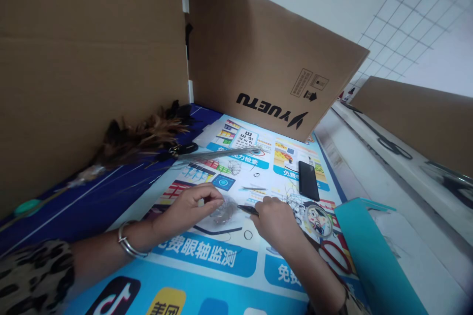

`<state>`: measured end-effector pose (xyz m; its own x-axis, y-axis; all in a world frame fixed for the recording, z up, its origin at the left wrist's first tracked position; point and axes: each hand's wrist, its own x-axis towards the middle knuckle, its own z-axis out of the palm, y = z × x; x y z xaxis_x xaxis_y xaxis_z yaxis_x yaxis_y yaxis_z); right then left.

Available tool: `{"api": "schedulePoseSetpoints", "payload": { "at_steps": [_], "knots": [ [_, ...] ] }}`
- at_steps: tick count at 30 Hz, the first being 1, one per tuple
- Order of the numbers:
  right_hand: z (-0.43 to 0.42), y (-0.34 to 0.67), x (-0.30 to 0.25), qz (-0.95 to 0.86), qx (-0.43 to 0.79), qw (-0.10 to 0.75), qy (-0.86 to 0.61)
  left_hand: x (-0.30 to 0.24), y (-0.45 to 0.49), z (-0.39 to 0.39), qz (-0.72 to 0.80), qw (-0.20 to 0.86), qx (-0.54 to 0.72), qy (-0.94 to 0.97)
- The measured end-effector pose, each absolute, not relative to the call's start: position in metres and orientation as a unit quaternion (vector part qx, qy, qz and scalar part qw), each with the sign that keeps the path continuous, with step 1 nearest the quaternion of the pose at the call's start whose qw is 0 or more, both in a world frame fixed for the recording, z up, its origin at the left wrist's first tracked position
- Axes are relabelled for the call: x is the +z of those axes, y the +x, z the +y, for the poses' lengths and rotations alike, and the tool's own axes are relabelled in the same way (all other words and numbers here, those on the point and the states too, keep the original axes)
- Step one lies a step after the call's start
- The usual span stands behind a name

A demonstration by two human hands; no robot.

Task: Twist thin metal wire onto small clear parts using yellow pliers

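While your right hand point(274, 219) grips dark tapered tool point(247, 209):
left hand point(195, 204) at ten o'clock of clear shiny bundle point(226, 213), hold unclear.

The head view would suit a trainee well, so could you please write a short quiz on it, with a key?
1. Which hand grips the dark pointed tool?
2. True or false: the left wrist is bare.
3. What lies between the black phone and the red loop handle: (A) feathers, (B) a round item with a cartoon print, or (C) a bracelet?

Key: 1. The right hand. 2. False; it wears a silver bracelet. 3. B.
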<state>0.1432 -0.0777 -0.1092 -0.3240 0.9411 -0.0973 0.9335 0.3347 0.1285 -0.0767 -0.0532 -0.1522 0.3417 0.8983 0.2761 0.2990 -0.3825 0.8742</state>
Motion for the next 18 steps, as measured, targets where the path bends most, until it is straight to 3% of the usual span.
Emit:
{"api": "schedulePoseSetpoints", "payload": {
  "at_steps": [18],
  "knots": [
    [-0.0734, 0.1458, -0.1052, 0.799, 0.024, 0.091, 0.594, -0.1512, -0.0770, -0.0536, 0.400, 0.376, 0.392, 0.738]
  ]
}}
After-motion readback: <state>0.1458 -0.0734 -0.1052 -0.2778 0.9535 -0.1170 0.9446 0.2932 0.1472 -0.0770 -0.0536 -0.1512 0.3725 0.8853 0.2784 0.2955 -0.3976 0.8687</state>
